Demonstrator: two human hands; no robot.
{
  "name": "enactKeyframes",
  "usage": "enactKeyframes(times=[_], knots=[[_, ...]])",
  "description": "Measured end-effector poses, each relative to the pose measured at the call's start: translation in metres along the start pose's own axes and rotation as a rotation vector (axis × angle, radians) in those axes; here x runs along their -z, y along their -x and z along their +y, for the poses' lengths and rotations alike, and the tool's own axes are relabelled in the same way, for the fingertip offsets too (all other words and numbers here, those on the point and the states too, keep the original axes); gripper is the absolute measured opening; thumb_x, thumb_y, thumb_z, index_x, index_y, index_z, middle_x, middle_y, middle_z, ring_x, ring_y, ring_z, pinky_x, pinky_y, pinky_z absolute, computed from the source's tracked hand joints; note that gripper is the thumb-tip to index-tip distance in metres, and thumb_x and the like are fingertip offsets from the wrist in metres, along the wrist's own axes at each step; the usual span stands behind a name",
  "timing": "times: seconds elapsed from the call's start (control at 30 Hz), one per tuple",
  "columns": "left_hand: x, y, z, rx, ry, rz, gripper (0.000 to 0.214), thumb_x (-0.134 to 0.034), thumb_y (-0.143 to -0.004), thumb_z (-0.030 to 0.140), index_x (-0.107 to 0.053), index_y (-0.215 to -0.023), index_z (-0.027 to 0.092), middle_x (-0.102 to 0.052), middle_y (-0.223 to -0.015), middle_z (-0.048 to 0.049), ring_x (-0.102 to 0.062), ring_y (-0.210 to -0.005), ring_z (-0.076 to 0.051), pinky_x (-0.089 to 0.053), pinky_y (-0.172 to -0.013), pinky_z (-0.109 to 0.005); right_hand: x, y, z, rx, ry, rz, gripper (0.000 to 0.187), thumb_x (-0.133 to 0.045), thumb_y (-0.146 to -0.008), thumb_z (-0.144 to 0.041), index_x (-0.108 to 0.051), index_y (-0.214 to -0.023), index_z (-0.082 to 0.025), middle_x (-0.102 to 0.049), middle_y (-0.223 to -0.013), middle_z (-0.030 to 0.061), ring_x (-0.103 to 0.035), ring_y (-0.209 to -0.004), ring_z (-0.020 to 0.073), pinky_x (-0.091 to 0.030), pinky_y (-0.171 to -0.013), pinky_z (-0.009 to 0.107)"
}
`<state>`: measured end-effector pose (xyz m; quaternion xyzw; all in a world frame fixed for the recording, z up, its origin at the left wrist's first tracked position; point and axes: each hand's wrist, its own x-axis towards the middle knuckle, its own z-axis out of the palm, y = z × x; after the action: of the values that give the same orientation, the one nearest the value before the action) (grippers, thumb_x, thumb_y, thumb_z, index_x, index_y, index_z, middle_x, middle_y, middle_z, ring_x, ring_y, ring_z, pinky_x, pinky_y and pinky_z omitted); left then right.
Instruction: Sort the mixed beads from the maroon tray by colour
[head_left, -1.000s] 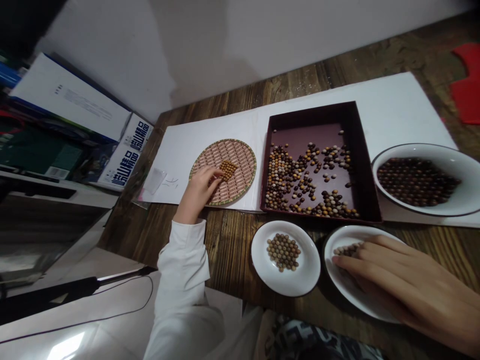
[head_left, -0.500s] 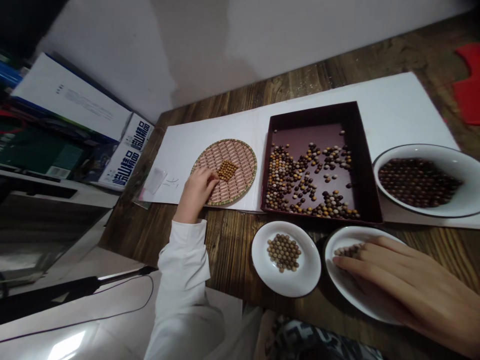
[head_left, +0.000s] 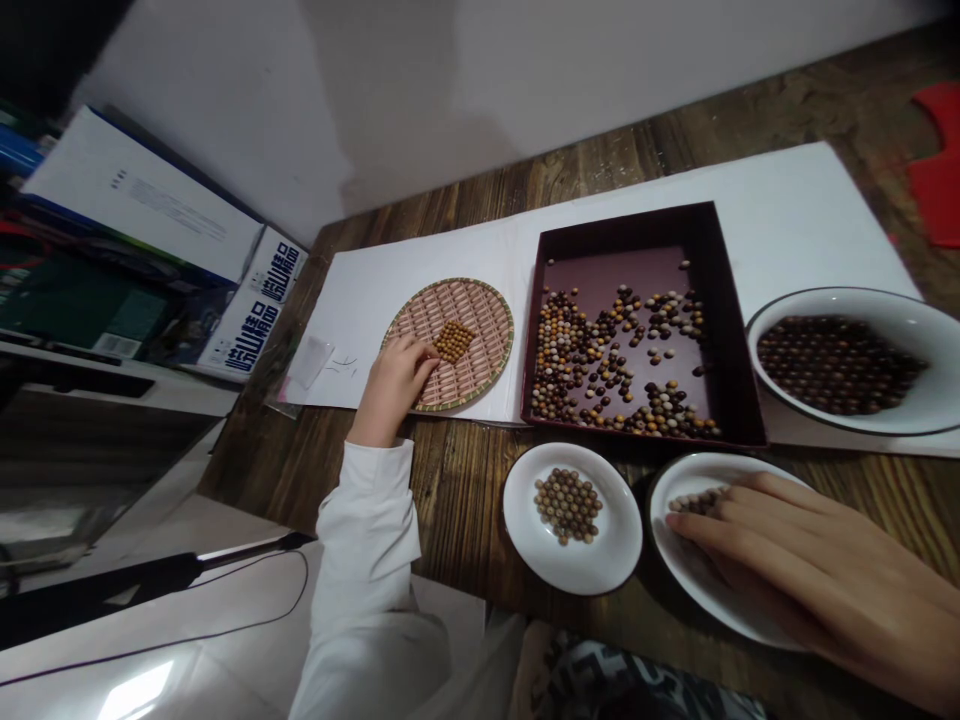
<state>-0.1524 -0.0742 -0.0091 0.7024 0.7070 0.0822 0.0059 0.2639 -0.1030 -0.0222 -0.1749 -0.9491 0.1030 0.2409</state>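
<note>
1. Hands both down on the table [head_left: 465,480]. Left hand [head_left: 394,385] is loosely curled, fingertips at a neat square patch of tan beads [head_left: 454,341] on a woven bamboo tray [head_left: 487,345]; can't tell if it's pinching anything. Right hand [head_left: 810,560] lies open and flat, fingers over a small bunch of beads [head_left: 697,500] on a white plate [head_left: 694,580].
2. Just left of the right hand, a smaller white plate [head_left: 622,500] has a tidy round cluster of tan beads [head_left: 568,505].
3. Ahead of the right hand, a white bowl [head_left: 885,305] holds plenty of dark beads [head_left: 836,365], so that lot looks well along.
4. Between the hands, further out, a dark red box [head_left: 622,225] has loads of mixed loose beads [head_left: 592,370] left scattered around.
</note>
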Motion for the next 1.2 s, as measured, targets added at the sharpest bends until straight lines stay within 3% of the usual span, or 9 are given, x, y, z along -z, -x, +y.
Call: enactKeyframes(times=[0.4, 1.2], knots=[[-0.0037, 0.0011, -0.0032, -0.052, 0.047, -0.018, 0.012, -0.056, -0.092, 0.023, -0.066, -0.091, 0.017, -0.063, -0.096, -0.0067, -0.058, -0.097, -0.023, -0.046, -0.089, -0.035, -0.0036, 0.0013, 0.0011, -0.007, -0.042, -0.005, 0.029, -0.029, -0.099, -0.018, -0.051, -0.118, -0.019, -0.072, -0.094, 0.0065, -0.066, -0.090, 0.0229, -0.046, -0.081, 0.039], [0.0024, 0.0017, 0.0025, -0.080, 0.143, -0.051, 0.014, -0.056, -0.092, 0.025, -0.067, -0.089, 0.017, -0.063, -0.093, -0.0051, -0.060, -0.093, -0.020, -0.047, -0.088, -0.034, -0.0042, 0.0008, 0.0013, 0.021, -0.036, 0.034, 0.029, -0.031, -0.097, -0.017, -0.054, -0.115, -0.019, -0.072, -0.091, 0.0076, -0.065, -0.086, 0.0236, -0.048, -0.076, 0.039]])
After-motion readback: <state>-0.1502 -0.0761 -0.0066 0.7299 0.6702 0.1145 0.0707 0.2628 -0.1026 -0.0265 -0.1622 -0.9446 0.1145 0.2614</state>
